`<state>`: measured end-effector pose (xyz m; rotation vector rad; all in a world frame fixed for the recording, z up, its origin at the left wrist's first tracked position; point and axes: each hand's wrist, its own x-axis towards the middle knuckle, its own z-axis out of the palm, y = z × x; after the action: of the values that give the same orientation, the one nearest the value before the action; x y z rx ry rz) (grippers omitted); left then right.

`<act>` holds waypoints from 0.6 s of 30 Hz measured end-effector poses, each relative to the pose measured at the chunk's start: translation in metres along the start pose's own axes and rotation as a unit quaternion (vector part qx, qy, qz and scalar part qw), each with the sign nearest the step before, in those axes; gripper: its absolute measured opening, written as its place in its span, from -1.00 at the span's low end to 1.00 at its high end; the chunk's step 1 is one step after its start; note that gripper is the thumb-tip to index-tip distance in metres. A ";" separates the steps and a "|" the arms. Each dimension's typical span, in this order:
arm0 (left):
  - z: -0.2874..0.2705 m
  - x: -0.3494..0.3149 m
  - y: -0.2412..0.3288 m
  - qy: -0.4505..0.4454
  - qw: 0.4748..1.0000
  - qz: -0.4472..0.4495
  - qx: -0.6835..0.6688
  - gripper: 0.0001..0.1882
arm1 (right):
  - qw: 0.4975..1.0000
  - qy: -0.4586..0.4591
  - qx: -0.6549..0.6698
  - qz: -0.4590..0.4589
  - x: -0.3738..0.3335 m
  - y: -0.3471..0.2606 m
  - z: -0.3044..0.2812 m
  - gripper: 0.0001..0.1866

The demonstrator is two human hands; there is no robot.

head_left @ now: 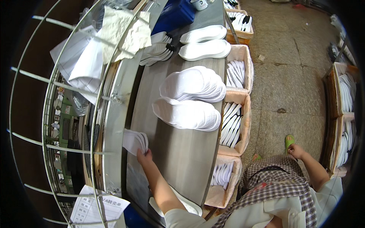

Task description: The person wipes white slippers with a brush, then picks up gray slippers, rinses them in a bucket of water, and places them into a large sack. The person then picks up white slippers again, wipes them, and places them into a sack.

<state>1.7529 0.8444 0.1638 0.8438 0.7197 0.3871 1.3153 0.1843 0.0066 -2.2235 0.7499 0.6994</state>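
My left hand (144, 156) reaches across the bench and grips the near edge of a small stack of white shoe insoles (135, 141) at the bench's left side. Beyond it lie two fanned piles of white shoe soles (186, 114), side by side. A white sole (190, 205) sits partly under my left forearm. Off to the right, away from the bench, hangs my right hand (296, 151), its fingers curled closed beside my checked apron. Whatever those fingers may hold is too small to make out.
A wire guard (47, 114) bounds the bench (171, 152) on the left, with papers (87, 64) on it. Lined crates (243, 140) of soles line the bench's right side. More crates (336, 144) stand across the floor. A blue bin (175, 17) is at the far end.
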 end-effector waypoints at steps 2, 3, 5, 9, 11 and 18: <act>-0.023 -0.057 0.007 -0.144 0.975 0.067 0.157 -0.59 | 0.998 -0.001 0.026 -0.054 0.009 -0.003 -0.020 -0.64; -0.035 -0.086 0.002 -0.166 0.972 0.049 0.158 -0.64 | 0.996 -0.001 0.039 -0.082 0.018 -0.011 -0.029 -0.65; -0.053 -0.159 -0.006 -0.103 0.971 -0.139 -0.162 -0.72 | 0.993 -0.017 0.055 -0.105 0.032 -0.037 -0.051 -0.65; -0.087 -0.343 -0.048 -0.104 0.981 -0.072 -0.149 -0.59 | 0.959 -0.073 0.048 -0.269 0.028 -0.108 -0.110 -0.65; -0.093 -0.421 -0.071 -0.252 0.947 -0.126 -0.153 -0.53 | 0.913 -0.111 0.068 -0.386 0.021 -0.142 -0.136 -0.62; -0.008 -0.578 -0.154 -0.264 0.956 -0.073 0.102 -0.23 | 0.692 -0.437 0.420 -0.392 -0.061 -0.219 -0.197 -0.21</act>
<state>1.3461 0.4219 0.2816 1.0272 0.3206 -0.0543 1.4732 0.1906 0.2627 -0.9443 -0.3631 0.6478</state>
